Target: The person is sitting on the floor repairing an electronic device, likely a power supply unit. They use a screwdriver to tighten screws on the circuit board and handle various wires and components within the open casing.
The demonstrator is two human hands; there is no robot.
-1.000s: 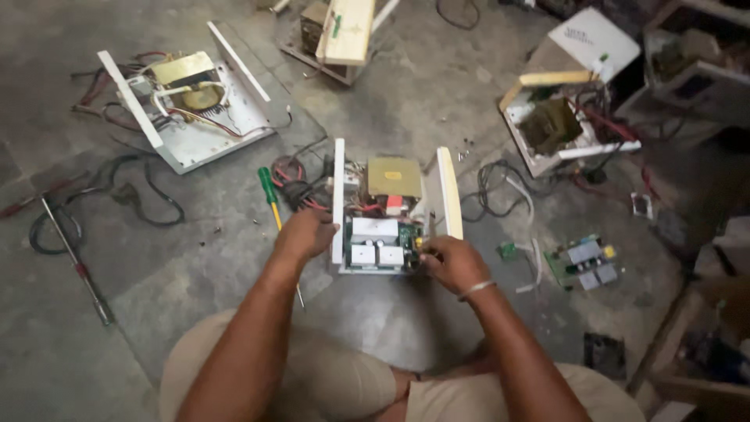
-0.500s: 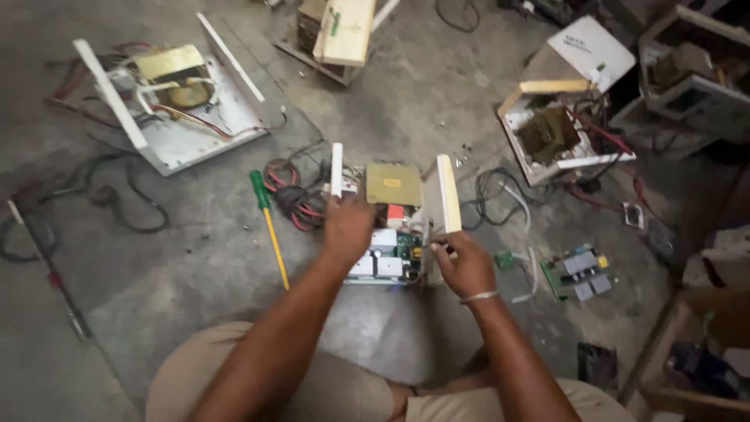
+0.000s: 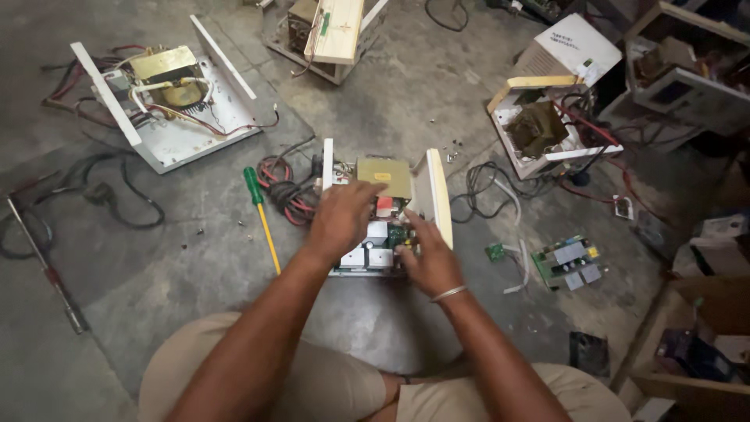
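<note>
Head cam: both hands down in an open white chassis [image 3: 380,215] sitting mid-floor, right in front of the person's knees.

Room's tight on most sides. A coil of red and black cable [image 3: 285,187] and a green-handled screwdriver [image 3: 261,215] sit just left of the chassis, loose wires and a green circuit board [image 3: 569,260] off to the right, two more gutted units [image 3: 168,101] [image 3: 547,125] further out; bare concrete only near-left. Left hand [image 3: 341,217] lies over the inner parts, fingers loosely curled, touching the boards below the yellow transformer [image 3: 384,177]. Right hand [image 3: 430,262] presses in at the right wall, fingertips on the small green board; can't tell if it's pinching anything.
</note>
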